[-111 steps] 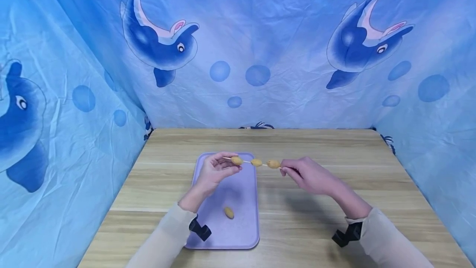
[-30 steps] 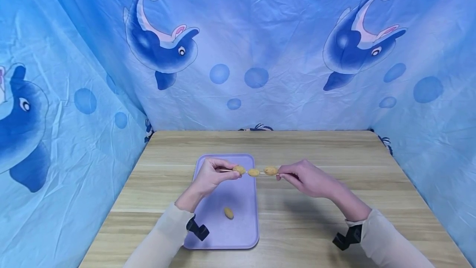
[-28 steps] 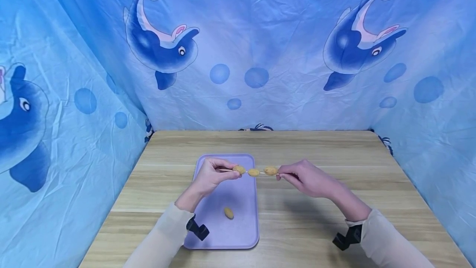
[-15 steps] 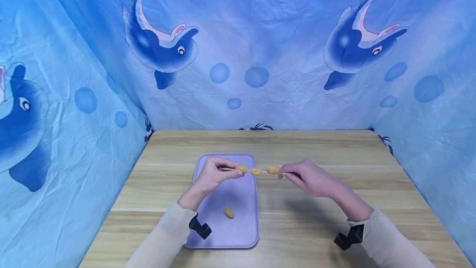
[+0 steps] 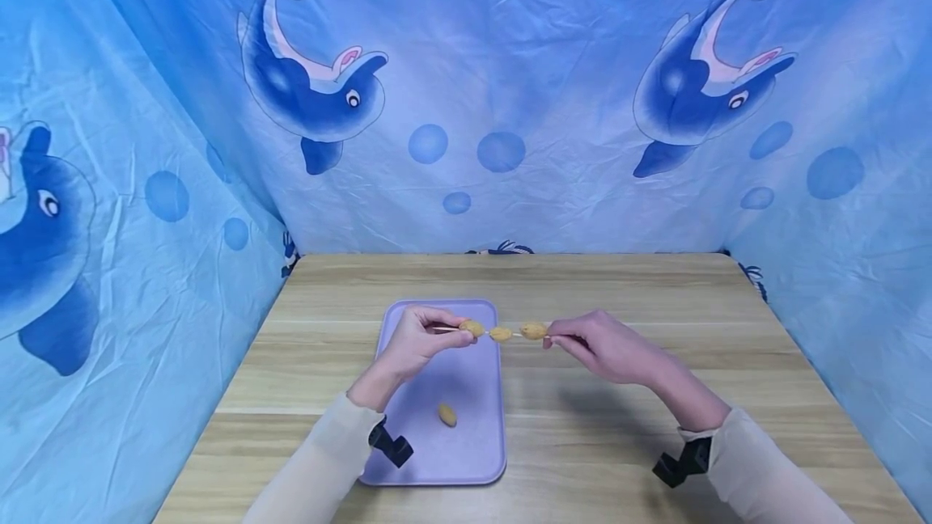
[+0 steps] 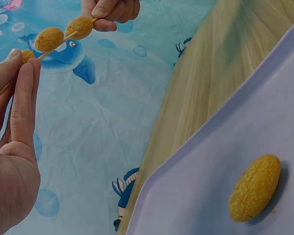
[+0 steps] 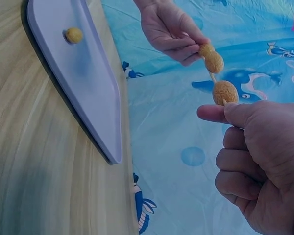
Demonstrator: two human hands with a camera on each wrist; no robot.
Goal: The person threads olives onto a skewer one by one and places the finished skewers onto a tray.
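Observation:
Three oval, golden-brown, crumb-coated nuggets sit spaced along a thin pale skewer [image 5: 516, 335], held level above the far part of the lilac tray [image 5: 469, 467] and past its right edge. With thumb and fingertips my left hand [image 5: 415, 342] pinches the leftmost nugget [image 5: 472, 328]; part of the skewer runs back into that hand. The middle nugget [image 5: 500, 334] is touched by neither hand. Beside the rightmost nugget [image 5: 534, 331], my right hand [image 5: 600, 346] pinches the skewer's end between thumb and forefinger, its other fingers curled in. A loose nugget [image 6: 255, 188] lies on the tray.
The tray stands on a wood-grain table [image 5: 619, 289], left of its middle. Blue dolphin-print cloth [image 5: 510, 63] hangs behind the table and along both sides. A small black device [image 5: 391, 443] is strapped on the left wrist, another [image 5: 684, 461] on the right.
Since the oldest frame, the left thumb and fingers have come together on the leftmost nugget, and the skewer appears slightly lower in view. Over the last second the hands have barely shifted.

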